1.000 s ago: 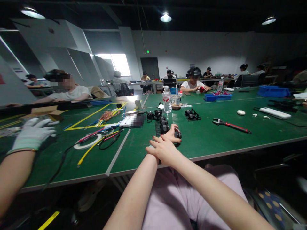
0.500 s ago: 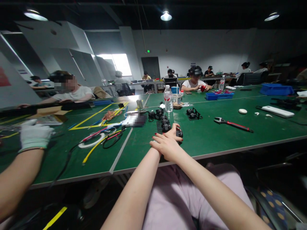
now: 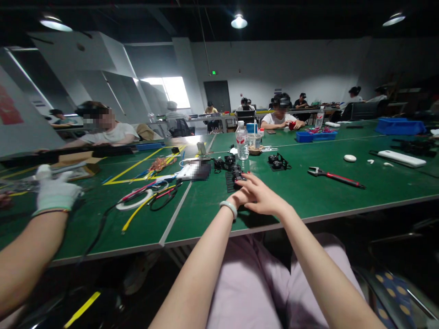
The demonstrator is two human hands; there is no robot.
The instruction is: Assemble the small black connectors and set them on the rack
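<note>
- Two bare hands were crossed near the front edge of the green table: the right hand was laid over the left hand, which was mostly covered.
- It may be judged that a step of handling was in hand, close to the black cluster.
- For a next move, the fingers would first need to be parted, so that the cluster could be reached from its sides.
- The right fingers were extended and slightly bent; whether anything was gripped under either palm could not be told.
- The black cluster was placed at the right fingertips, nearer than the bottle; bulky, rounded shapes were seen, with a flat, ribbed dark strip beside it.
</note>
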